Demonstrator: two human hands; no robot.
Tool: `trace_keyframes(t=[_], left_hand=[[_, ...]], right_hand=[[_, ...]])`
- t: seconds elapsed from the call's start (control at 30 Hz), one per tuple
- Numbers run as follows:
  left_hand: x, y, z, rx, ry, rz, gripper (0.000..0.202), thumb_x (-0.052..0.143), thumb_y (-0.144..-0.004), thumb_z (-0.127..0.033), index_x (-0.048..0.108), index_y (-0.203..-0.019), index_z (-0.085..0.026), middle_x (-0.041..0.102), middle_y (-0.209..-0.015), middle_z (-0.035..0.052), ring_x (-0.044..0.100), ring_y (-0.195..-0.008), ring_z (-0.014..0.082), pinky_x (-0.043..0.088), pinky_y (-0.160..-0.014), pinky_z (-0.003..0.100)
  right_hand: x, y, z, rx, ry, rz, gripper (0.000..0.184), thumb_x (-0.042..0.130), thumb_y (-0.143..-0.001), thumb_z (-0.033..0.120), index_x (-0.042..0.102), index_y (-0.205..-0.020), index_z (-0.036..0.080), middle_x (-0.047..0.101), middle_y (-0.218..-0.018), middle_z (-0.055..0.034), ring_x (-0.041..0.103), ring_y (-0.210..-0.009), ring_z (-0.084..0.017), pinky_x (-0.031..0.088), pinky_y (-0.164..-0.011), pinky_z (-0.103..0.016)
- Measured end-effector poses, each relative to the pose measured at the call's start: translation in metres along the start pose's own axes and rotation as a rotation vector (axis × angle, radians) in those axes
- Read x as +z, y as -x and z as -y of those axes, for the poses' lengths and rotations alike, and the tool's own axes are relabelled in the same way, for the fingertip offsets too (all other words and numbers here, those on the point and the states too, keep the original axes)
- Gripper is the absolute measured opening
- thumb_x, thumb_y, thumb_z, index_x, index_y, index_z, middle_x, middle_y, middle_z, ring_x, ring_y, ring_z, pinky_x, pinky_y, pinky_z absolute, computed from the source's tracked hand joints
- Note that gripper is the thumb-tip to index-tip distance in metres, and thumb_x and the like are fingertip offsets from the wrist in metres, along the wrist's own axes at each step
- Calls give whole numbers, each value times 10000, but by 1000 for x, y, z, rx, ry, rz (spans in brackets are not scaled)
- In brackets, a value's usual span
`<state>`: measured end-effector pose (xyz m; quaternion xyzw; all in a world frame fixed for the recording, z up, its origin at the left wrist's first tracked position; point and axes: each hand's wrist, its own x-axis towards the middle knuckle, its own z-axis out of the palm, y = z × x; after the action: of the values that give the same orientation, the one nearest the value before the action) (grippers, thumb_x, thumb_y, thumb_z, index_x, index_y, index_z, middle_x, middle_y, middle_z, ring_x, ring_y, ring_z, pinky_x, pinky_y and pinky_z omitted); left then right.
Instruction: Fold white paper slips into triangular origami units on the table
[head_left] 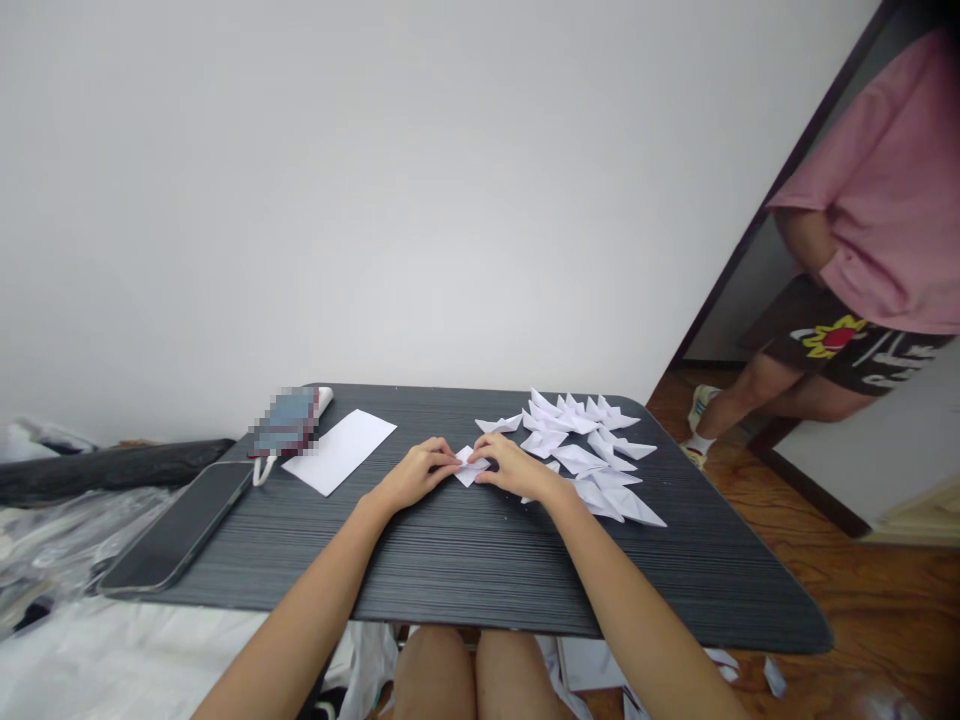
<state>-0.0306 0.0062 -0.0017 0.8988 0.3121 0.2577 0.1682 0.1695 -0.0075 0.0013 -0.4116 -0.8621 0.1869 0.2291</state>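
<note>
A small folded piece of white paper (469,472), roughly diamond-shaped, is between my two hands over the middle of the dark table. My left hand (421,472) pinches its left corner between thumb and fingers. On the opposite side, my right hand (511,464) grips the right corner in the same way. Just beyond my right hand lies a cluster of folded white paper boats (592,455), some partly hidden behind that hand and forearm.
White paper sheets (341,452) lie left on the black table (465,570). Beside them are a phone (180,530) at the table's left edge and a blurred-out device (289,420) with a white cable. A person in a pink shirt (892,200) stands at right. Paper scraps (775,677) lie on the floor.
</note>
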Motion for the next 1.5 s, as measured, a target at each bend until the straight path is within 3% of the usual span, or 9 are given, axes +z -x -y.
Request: trace_keyframes(t=[0.17, 0.37, 0.77, 0.97, 1.13, 1.23, 1.33, 1.4, 1.5], left_hand=[[2, -2, 3, -15, -6, -23, 279, 398, -813, -293, 644, -845, -164, 544, -748, 52, 495, -713, 128, 391, -679, 239], [5, -3, 10, -73, 37, -71, 213, 485, -762, -282, 637, -723, -139, 547, -734, 49, 500, -670, 120, 393, -641, 232], [12, -11, 8, -335, -79, -179, 149, 490, -706, -204, 610, -637, -147, 551, -642, 43, 463, -667, 161, 364, -673, 297], [12, -20, 3, -586, -70, -93, 139, 510, -659, -245, 589, -591, -153, 566, -630, 46, 488, -754, 214, 340, -722, 374], [13, -26, 4, -682, -92, -38, 127, 511, -637, -242, 574, -568, -156, 576, -673, 62, 467, -847, 268, 302, -746, 453], [16, -25, 5, -687, -128, -42, 120, 504, -645, -243, 560, -587, -154, 570, -702, 70, 445, -879, 277, 296, -747, 454], [19, -21, 5, -654, -172, -104, 141, 521, -639, -238, 539, -761, -169, 553, -764, 60, 436, -872, 263, 310, -730, 437], [22, -17, 5, -553, -185, -133, 181, 498, -658, -200, 513, -838, -186, 534, -798, 47, 439, -854, 238, 326, -718, 407], [26, -15, 4, -314, -169, -119, 160, 390, -712, -106, 532, -745, -173, 509, -803, 46, 451, -828, 192, 347, -714, 339]], right_hand=[[4, -2, 1, 56, 80, -111, 121, 505, -747, 170, 597, -815, 132, 521, -862, -52, 491, -837, -133, 355, -775, -241], [9, -3, 8, 157, 174, -68, 126, 483, -747, 114, 598, -701, 136, 543, -773, -52, 505, -775, -142, 347, -698, -235], [13, -16, 13, 439, 144, -107, 177, 460, -786, 217, 610, -787, 121, 607, -810, -121, 554, -831, -197, 355, -720, -264], [13, -19, 12, 509, 215, -43, 130, 525, -739, 219, 576, -774, 105, 595, -847, -130, 543, -875, -222, 367, -714, -284], [10, -25, 10, 580, 179, 37, 93, 554, -708, 215, 571, -736, 129, 608, -786, -116, 559, -835, -217, 384, -662, -274], [8, -31, 7, 626, 162, 87, 106, 596, -666, 219, 570, -722, 133, 608, -747, -109, 574, -769, -211, 386, -610, -265], [7, -33, 5, 638, 158, 89, 214, 613, -648, 216, 544, -835, 141, 602, -801, -101, 572, -743, -199, 378, -583, -259], [9, -32, 6, 591, 164, 73, 239, 598, -662, 198, 518, -883, 156, 595, -825, -84, 563, -756, -189, 368, -593, -255], [14, -25, 12, 495, 208, 24, 113, 544, -706, 162, 523, -817, 168, 584, -803, -65, 544, -790, -188, 349, -629, -259]])
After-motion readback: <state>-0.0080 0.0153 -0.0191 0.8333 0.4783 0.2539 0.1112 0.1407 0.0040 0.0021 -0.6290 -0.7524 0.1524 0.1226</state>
